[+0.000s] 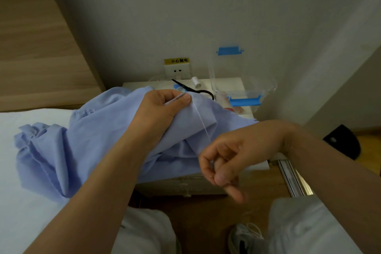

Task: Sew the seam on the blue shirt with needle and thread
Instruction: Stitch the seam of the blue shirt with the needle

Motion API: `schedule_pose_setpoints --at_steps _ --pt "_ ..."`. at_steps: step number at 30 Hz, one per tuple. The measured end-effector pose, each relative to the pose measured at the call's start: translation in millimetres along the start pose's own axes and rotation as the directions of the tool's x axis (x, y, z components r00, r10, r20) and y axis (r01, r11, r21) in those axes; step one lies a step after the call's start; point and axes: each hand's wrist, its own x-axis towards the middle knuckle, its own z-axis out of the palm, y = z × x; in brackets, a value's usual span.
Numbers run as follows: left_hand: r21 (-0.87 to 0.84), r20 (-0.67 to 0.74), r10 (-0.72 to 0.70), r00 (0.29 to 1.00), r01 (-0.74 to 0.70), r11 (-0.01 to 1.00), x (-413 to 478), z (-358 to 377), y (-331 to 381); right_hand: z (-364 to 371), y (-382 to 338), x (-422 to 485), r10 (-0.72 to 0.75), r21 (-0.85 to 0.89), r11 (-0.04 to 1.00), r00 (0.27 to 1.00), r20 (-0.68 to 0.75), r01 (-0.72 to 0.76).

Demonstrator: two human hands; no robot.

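Observation:
The light blue shirt (86, 140) lies bunched across the white bed and the bedside cabinet. My left hand (162, 109) pinches a raised fold of it at the seam, thumb and forefinger pressed together on the cloth. A thin white thread (203, 123) runs taut from that fold down to my right hand (228, 159), which is lower and to the right, its fingertips pinched on the thread's end. The needle itself is too small to make out between those fingers.
On the white bedside cabinet (140, 84) lie black scissors (191, 89), a white thread spool (195, 82) and a clear plastic box with blue clips (245, 100). A wall socket (177, 70) sits behind. A wooden headboard (41, 47) is left; my knees and a shoe are below.

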Motion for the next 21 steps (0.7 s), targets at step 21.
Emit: schedule_pose_setpoints --at_steps 21 --pt "-0.091 0.012 -0.061 0.998 0.062 0.994 0.6 1.7 2.0 -1.6 7.1 31.9 -0.513 -0.53 0.834 0.137 -0.847 -0.152"
